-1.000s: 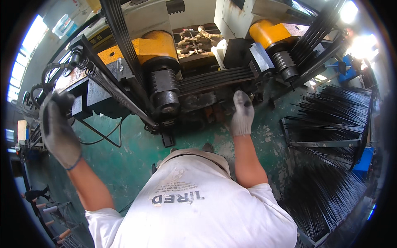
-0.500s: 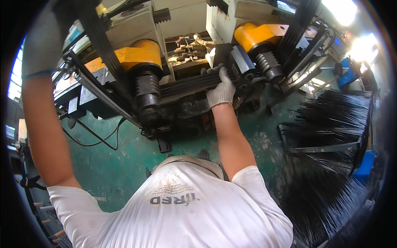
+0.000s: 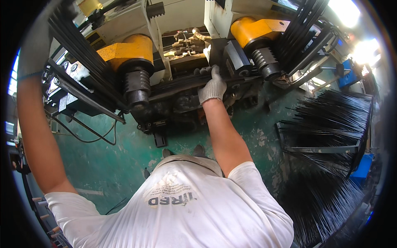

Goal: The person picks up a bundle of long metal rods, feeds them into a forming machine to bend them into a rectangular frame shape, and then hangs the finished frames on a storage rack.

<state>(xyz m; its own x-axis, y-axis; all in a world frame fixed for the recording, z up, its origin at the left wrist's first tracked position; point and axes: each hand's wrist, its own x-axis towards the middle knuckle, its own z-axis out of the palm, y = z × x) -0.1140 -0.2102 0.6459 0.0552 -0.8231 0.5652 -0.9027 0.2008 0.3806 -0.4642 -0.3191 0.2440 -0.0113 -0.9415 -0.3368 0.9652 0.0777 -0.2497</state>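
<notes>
A bundle of long black rods (image 3: 173, 86) lies across the bending machine, with its two ends slanting upward on either side. My right hand (image 3: 212, 85), in a pale knit glove, closes over the middle stretch of these rods, thumb pointing away from me. Far up at the left rim, my gloved left hand (image 3: 38, 43) is raised beside the upper part of the left rod ends (image 3: 84, 58). Its fingers are blurred and lost in the dark rim, so its grip does not show. The right rod ends (image 3: 298, 33) rise by a yellow bending arm.
Yellow machine arms (image 3: 134, 48) with ribbed dark rollers (image 3: 137, 86) flank the rods. A coil spring (image 3: 68, 87) and a hanging cable (image 3: 97, 137) are at the left. Racks of bent black rods (image 3: 331, 118) stand on the green floor at right. Bright brass-coloured fittings (image 3: 188, 44) sit behind.
My view has shifted slightly, with the machine a little higher in it. The left rod ends lean further left, and my left hand stays up beside them. My right hand remains on the middle.
</notes>
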